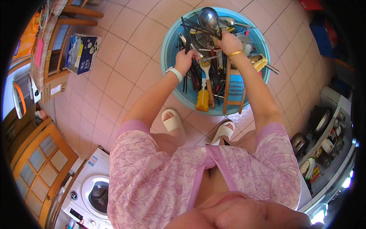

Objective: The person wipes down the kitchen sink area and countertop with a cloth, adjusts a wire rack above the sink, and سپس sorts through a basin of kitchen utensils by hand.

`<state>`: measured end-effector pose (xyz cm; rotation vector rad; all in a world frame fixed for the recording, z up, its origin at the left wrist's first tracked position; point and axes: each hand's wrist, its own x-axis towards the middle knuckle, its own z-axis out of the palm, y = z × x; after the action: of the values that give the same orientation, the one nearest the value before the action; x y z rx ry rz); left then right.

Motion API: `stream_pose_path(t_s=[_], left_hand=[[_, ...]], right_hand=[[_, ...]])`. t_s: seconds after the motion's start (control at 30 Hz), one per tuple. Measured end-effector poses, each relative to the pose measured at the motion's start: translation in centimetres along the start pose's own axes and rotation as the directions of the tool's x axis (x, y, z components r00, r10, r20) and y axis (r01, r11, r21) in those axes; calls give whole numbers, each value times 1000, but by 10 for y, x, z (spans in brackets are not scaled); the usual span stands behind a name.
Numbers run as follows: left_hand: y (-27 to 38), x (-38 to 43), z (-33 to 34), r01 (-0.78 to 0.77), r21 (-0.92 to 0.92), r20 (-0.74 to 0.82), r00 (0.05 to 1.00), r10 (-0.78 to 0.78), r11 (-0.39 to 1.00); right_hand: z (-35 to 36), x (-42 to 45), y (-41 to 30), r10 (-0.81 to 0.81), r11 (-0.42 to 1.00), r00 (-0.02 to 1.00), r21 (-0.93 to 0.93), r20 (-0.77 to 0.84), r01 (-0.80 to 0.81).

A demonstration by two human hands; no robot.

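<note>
A round blue plastic basin [168,81] full of kitchen utensils stands on the floor before me. My right hand [231,43] grips a bundle of dark chopsticks [204,29] over its far part. At the basin's left side my left hand [185,60] is closed around a dark chopstick [187,44] or two. A steel ladle [208,17] lies at the far rim, near a wire strainer [203,39]. Closer to me are a wooden-handled brush [206,67], a yellow sponge brush [202,100] and a wood-framed grater [236,86].
Pink tiles [114,54] cover the floor around the basin. To the left stand a wooden chair [58,48], an open carton [83,54] and a washing machine [88,183]. Pots [300,144] and a cluttered counter [328,143] line the right.
</note>
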<state>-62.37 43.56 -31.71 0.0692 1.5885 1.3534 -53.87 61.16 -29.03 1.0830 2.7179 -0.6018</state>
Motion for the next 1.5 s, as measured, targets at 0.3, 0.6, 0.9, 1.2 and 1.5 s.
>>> stream_pose_path(t_s=[0.3,0.6,0.9,1.2,1.5], left_hand=[[32,5,-18,-292,372,-9,948,318,881],[55,-4,4,-533,258,86,843,531,806],[38,-9,9,-419,136,116,907,406,898],[39,-15,6,-377,113,69,926,371,919],[33,-4,-8,-475,152,192,874,445,867]], right_hand=[[-63,14,-18,-293,604,955,764,-53,228],[-44,4,-63,-247,44,957,985,-150,166],[7,-3,-80,-117,31,970,975,-214,219],[23,-23,-98,58,529,961,824,-271,201],[34,-31,-82,-53,650,956,717,-288,252]])
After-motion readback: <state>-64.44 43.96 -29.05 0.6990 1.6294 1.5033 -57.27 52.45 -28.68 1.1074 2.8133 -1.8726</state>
